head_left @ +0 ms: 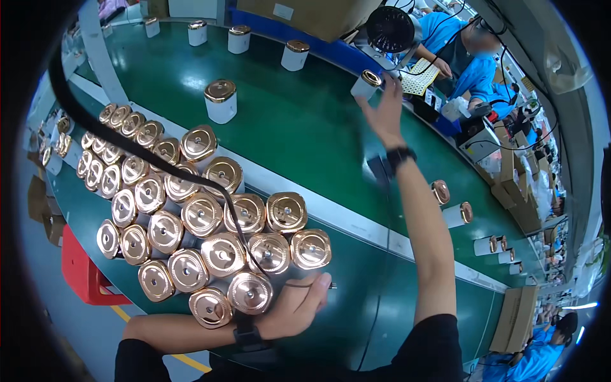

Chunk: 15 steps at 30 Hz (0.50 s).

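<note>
R hand [385, 113]: mine, stretched far fwd, fingers gripping white jar w/ gold cap [366, 83] on green belt [299, 127].
L hand [294, 309]: loosely curled, pinching small dark pin [331, 286]; capped-jar cluster [210, 216] just beyond it.

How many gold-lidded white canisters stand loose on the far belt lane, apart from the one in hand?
5: one canister near the packed cluster, four canisters in a row along the far edge. The right hand holds a sixth canister; others may be hidden.

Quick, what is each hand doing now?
Left hand: closed on a thin black cable.
Right hand: holding a gold-capped white bottle over the belt.
</note>
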Motion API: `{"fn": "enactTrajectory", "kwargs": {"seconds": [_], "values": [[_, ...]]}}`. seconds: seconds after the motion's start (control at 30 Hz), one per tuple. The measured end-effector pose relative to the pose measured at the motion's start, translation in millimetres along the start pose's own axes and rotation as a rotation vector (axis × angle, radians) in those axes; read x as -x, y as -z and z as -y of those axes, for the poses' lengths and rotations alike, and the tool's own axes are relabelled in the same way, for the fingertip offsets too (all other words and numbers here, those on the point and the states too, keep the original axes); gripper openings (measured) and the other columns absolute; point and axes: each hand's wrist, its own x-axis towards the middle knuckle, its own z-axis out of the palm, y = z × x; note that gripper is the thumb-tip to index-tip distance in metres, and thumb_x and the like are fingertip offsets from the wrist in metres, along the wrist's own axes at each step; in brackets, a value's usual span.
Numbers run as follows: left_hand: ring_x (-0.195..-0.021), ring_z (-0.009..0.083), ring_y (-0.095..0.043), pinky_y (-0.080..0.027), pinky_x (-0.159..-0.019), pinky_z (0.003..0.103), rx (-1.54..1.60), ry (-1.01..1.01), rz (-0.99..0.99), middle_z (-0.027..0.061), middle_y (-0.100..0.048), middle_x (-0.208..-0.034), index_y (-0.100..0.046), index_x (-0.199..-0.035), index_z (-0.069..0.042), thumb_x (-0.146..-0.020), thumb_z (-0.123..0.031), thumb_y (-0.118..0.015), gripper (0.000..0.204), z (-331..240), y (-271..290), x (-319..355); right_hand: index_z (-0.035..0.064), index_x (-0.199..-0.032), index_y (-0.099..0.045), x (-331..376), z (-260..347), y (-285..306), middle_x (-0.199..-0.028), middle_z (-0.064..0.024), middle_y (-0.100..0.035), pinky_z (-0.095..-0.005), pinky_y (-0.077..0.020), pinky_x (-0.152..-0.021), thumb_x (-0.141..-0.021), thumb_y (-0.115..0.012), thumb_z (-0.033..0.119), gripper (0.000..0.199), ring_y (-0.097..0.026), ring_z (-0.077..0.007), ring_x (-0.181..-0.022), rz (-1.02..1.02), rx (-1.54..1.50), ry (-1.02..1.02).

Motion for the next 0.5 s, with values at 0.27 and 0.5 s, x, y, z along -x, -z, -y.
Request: {"fn": "enactTrajectory", "kwargs": {"seconds": [0.27, 0.5], "values": [[-0.053, 0.0093, -0.04, -0.034, -0.051, 0.024, -0.01, 0.052, -0.033, 0.0023, -0.045, -0.058, -0.043, -0.072, -0.007, -0.105, -0.031, -0.029, 0.044, 2, -11, 5, 0.0085, -0.117, -0.055, -7, -42, -47, -0.108, -0.0213, -0.054, -0.0455, -0.0465, -0.089, -0.072, -0.076, 0.03, 0.054, -0.055, -0.0397, -0.107, 0.037, -0.214, -0.375], [-0.05, 0.0071, -0.039, -0.031, -0.047, 0.022, 0.053, 0.062, -0.071, 0.0007, -0.044, -0.056, -0.043, -0.073, -0.009, -0.104, -0.042, -0.029, 0.048, 12, -3, 6, 0.0051, -0.113, -0.06, 92, 80, 153, -0.1, -0.0194, -0.053, -0.0413, -0.0466, -0.082, -0.081, -0.064, 0.027, 0.039, -0.056, -0.0357, -0.092, 0.447, -0.258, -0.238]]}}
